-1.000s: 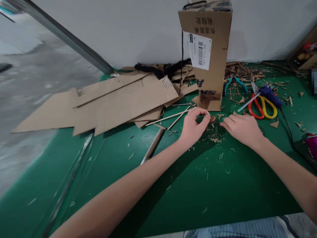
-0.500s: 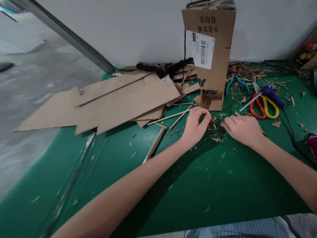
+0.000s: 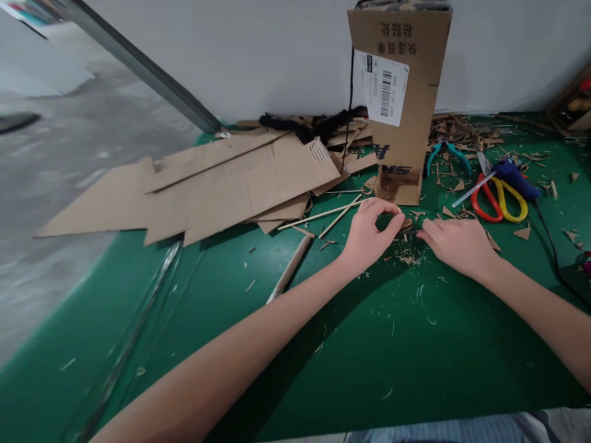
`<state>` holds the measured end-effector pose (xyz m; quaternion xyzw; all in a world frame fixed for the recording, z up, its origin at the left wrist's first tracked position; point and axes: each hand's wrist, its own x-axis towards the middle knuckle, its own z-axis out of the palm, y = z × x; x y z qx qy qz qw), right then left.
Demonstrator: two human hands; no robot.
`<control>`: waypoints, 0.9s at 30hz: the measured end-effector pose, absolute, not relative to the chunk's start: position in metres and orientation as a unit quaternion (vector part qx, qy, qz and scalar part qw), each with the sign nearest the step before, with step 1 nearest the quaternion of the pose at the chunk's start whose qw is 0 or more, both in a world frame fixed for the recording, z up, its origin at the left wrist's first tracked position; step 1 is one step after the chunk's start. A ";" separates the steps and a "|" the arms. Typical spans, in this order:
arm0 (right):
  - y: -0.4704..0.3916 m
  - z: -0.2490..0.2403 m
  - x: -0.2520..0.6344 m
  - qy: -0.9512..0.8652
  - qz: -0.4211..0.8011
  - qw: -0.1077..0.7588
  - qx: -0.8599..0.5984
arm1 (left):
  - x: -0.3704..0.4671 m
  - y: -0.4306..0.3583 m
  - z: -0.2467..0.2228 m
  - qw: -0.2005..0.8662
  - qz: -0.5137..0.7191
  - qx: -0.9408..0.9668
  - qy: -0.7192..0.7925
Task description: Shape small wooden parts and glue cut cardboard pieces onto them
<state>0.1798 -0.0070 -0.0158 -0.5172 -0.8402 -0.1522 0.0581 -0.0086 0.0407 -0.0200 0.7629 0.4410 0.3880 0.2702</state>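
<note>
Near the middle of the frame, the left hand (image 3: pixel 373 234) pinches thumb and forefinger together, seemingly on the edge of a small, rounded brown cardboard piece (image 3: pixel 407 224), which sits in the narrow gap between the hands. Facing it, the right hand (image 3: pixel 455 243) curls palm-down; its fingertips hide whatever they may hold, so I cannot tell its grip. The piece is small and the pinch slight, so a sideways push from the right fingertips could flick it loose among the pale fine shavings (image 3: pixel 410 257) just below, where it might be hard to spot. A thin pale wooden stick (image 3: pixel 318 215) runs leftward from behind the left hand and could roll if nudged. Just behind stands a tall brown cardboard structure (image 3: pixel 418 138); a lifted knuckle could knock it. Right of centre, red-and-yellow-handled scissors (image 3: pixel 500 195) lie beside a blue glue gun (image 3: pixel 516 178) on the green tabletop (image 3: pixel 369 363).
</note>
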 end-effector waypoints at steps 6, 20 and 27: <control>-0.008 -0.018 0.176 -0.838 -0.155 0.058 -0.520 | -0.011 0.040 -0.023 0.290 0.402 0.744 0.448; -0.014 -0.022 0.188 -0.832 -0.163 0.098 -0.521 | -0.011 0.037 -0.021 0.292 0.420 0.742 0.434; -0.011 -0.021 0.188 -0.829 -0.128 0.093 -0.536 | -0.012 0.036 -0.023 0.312 0.432 0.729 0.430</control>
